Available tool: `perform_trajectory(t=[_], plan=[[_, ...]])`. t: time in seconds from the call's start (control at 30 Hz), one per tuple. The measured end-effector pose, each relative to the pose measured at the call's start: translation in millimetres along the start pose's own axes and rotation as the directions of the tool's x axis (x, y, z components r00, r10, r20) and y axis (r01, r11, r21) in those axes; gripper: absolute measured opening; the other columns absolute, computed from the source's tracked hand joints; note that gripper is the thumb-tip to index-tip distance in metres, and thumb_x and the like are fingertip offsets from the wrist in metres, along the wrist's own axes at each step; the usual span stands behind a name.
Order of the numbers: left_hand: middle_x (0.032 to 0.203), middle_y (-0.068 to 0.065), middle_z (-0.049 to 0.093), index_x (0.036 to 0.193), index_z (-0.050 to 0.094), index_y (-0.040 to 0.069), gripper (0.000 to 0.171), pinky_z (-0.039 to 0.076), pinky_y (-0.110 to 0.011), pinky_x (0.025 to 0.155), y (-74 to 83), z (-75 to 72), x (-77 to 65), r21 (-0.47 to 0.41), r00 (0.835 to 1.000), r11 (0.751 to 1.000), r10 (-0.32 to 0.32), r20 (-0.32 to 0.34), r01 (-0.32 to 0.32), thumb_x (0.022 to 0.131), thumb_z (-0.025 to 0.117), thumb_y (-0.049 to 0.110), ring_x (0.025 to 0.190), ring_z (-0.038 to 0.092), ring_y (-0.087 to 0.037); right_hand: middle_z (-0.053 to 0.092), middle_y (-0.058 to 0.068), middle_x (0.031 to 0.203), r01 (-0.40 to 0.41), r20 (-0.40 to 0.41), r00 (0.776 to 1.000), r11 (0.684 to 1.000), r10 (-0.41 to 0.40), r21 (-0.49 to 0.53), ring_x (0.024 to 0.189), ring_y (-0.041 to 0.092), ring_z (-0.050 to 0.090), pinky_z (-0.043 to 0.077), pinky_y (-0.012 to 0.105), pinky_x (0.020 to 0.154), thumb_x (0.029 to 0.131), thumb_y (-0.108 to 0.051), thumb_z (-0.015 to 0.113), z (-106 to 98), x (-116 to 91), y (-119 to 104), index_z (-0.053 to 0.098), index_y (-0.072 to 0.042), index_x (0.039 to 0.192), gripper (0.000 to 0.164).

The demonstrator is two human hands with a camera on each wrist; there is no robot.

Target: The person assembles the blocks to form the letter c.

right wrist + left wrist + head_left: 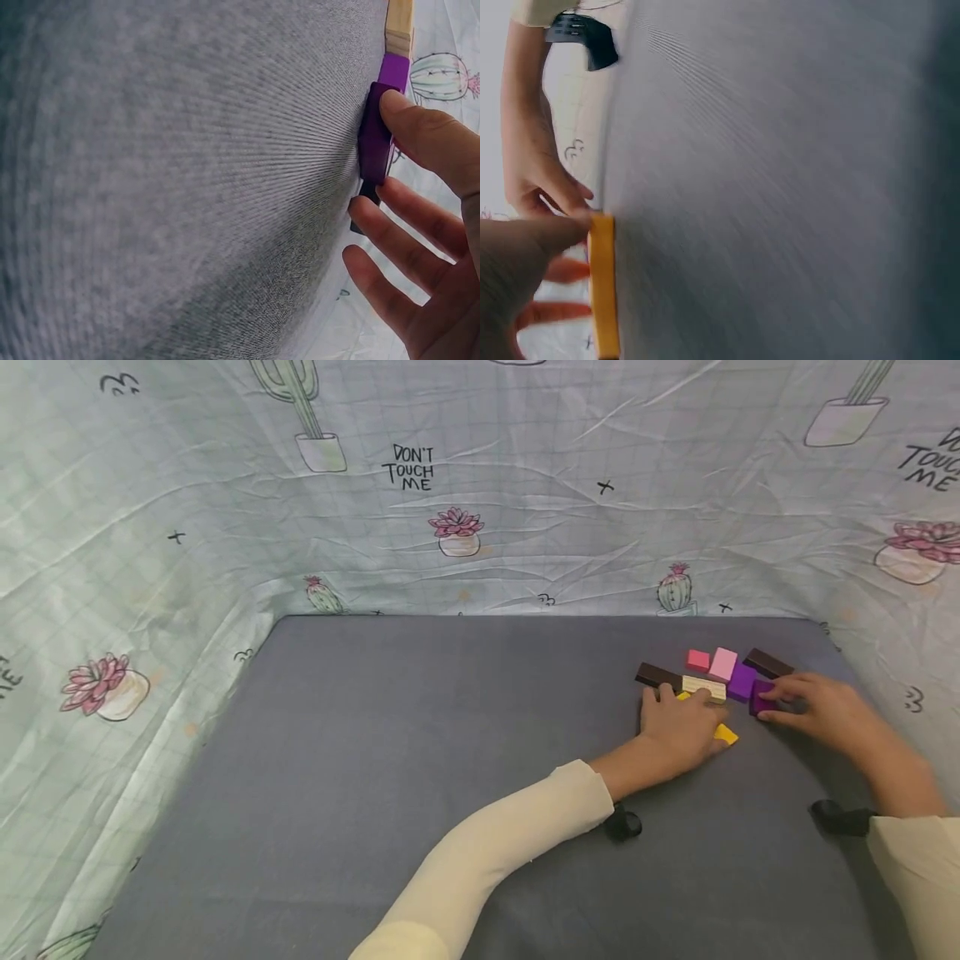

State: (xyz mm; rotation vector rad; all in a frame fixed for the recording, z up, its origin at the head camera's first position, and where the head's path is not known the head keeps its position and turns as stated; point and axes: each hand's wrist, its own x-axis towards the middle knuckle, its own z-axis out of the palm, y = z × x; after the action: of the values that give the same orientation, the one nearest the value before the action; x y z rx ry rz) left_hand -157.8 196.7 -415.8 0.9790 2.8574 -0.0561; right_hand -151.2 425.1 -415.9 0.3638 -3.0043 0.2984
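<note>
Over at the far right of the dark grey cloth surface (pixel 375 735), we have the right hand (pixel 828 710) pinching a deep purple rectangular block (pixel 763 697) between thumb and index finger, the other fingers spread in the right wrist view. Just to its left, we see the left hand (pixel 678 727) spanning a long bright yellow block (pixel 725 735), thumb at the right end, fingers reaching across towards the far side; whether they grip it or merely rest there, we cannot tell.

Working outward, we find a brighter violet block (pixel 741 682) right beside the deep purple one. Beyond the left fingertips lies a pale striped wooden block (pixel 703 688), and at its left end a dark brown oblong block (pixel 658 677). Farther back we spot a light pink block (pixel 723 664) and a small coral-red block (pixel 698 660), with a second dark brown block (pixel 768 662) lying slanted behind the right fingers.

Out past the wrists, we've got black straps (pixel 622 824) and cream sleeves (pixel 487 835); all around rises a pale, wrinkled cactus-print cloth (pixel 517 527).
</note>
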Motion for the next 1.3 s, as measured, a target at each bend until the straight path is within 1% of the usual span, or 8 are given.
perform_trajectory(t=[0.13, 0.37, 0.47, 0.6, 0.77, 0.97, 1.13, 1.3], plan=[[0.146, 0.027, 0.047, 0.134, 0.058, 0.052, 0.051, 0.034, -0.044, 0.108, -24.8, 1.9, -3.7, 0.001, 0.981, 0.981, 0.195, 0.016, -0.195, 0.090, 0.050, 0.076, 0.127, 0.046, -0.019, 0.067, 0.031, 0.108, 0.004, 0.008, 1.000, 1.000, -0.004, -0.005, 0.095, 0.048, 0.062, 0.050, 0.065, 0.079, 0.077, -0.017, 0.089, 0.0, 0.0, 0.1, 0.075, 0.002, 0.103, 0.035], [0.163, 0.019, 0.030, 0.139, 0.060, 0.043, 0.055, 0.036, -0.036, 0.109, -62.3, 2.8, -0.8, -0.084, 0.900, 0.900, 0.432, 0.052, -0.427, 0.091, 0.056, 0.071, 0.145, 0.033, -0.021, 0.065, 0.033, 0.110, -0.027, 0.047, 0.999, 1.000, 0.027, -0.005, 0.097, 0.049, 0.061, 0.049, 0.066, 0.082, 0.079, -0.018, 0.087, -2.2, 0.5, -0.9, 0.074, 0.004, 0.104, 0.036], [0.166, 0.013, 0.026, 0.138, 0.060, 0.043, 0.054, 0.036, -0.035, 0.110, -68.1, 3.4, 1.7, -0.083, 0.882, 0.882, 0.468, 0.047, -0.463, 0.092, 0.056, 0.070, 0.145, 0.033, -0.022, 0.065, 0.033, 0.112, -0.021, 0.062, 0.998, 1.000, 0.021, -0.005, 0.100, 0.050, 0.060, 0.048, 0.067, 0.083, 0.081, -0.019, 0.086, -2.6, 1.3, -1.7, 0.074, 0.004, 0.106, 0.036], [0.167, 0.010, 0.023, 0.140, 0.057, 0.044, 0.058, 0.033, -0.035, 0.113, -70.1, 5.4, 4.7, -0.056, 0.875, 0.876, 0.481, 0.051, -0.478, 0.090, 0.055, 0.074, 0.145, 0.033, -0.021, 0.065, 0.033, 0.112, 0.023, 0.054, 0.998, 1.000, -0.023, -0.008, 0.103, 0.053, 0.060, 0.048, 0.068, 0.085, 0.080, -0.017, 0.087, -1.6, 1.5, -0.6, 0.074, 0.002, 0.102, 0.031], [0.164, 0.005, 0.032, 0.143, 0.051, 0.042, 0.064, 0.033, -0.034, 0.110, -68.2, 7.1, 6.4, 0.037, 0.850, 0.850, 0.526, 0.022, -0.526, 0.089, 0.051, 0.077, 0.139, 0.037, -0.021, 0.067, 0.031, 0.107, 0.061, 0.065, 0.996, 0.998, -0.060, -0.008, 0.098, 0.050, 0.062, 0.049, 0.067, 0.084, 0.079, -0.015, 0.087, -1.8, 1.9, 1.0, 0.072, 0.002, 0.100, 0.031], [0.156, 0.005, 0.039, 0.145, 0.047, 0.041, 0.069, 0.025, -0.037, 0.115, -81.6, 2.0, -2.0, 0.107, 0.833, 0.828, 0.553, 0.008, -0.550, 0.087, 0.054, 0.078, 0.137, 0.033, -0.021, 0.067, 0.032, 0.112, 0.060, 0.094, 0.994, 0.998, -0.059, -0.008, 0.100, 0.049, 0.063, 0.048, 0.067, 0.087, 0.082, -0.014, 0.085, -0.9, 0.5, -2.0, 0.067, 0.006, 0.118, 0.045], [0.156, -0.003, 0.040, 0.147, 0.052, 0.039, 0.067, 0.022, -0.043, 0.118, -114.1, 0.5, -20.8, 0.161, 0.774, 0.767, 0.632, -0.025, -0.621, 0.090, 0.055, 0.074, 0.140, 0.032, -0.026, 0.065, 0.034, 0.120, 0.120, 0.041, 0.992, 0.993, -0.119, -0.022, 0.107, 0.054, 0.061, 0.047, 0.069, 0.089, 0.079, -0.012, 0.086, 0.8, -2.5, -0.3, 0.069, 0.006, 0.121, 0.049], [0.155, -0.005, 0.043, 0.146, 0.056, 0.037, 0.063, 0.022, -0.045, 0.119, -144.8, 1.3, -47.4, 0.150, 0.727, 0.729, 0.682, -0.075, -0.668, 0.092, 0.057, 0.070, 0.140, 0.035, -0.028, 0.072, 0.026, 0.107, 0.164, -0.056, 0.985, 0.986, -0.165, -0.023, 0.093, 0.046, 0.069, 0.054, 0.061, 0.078, 0.071, -0.011, 0.091, 2.7, -4.2, 3.9, 0.076, 0.002, 0.107, 0.041]])
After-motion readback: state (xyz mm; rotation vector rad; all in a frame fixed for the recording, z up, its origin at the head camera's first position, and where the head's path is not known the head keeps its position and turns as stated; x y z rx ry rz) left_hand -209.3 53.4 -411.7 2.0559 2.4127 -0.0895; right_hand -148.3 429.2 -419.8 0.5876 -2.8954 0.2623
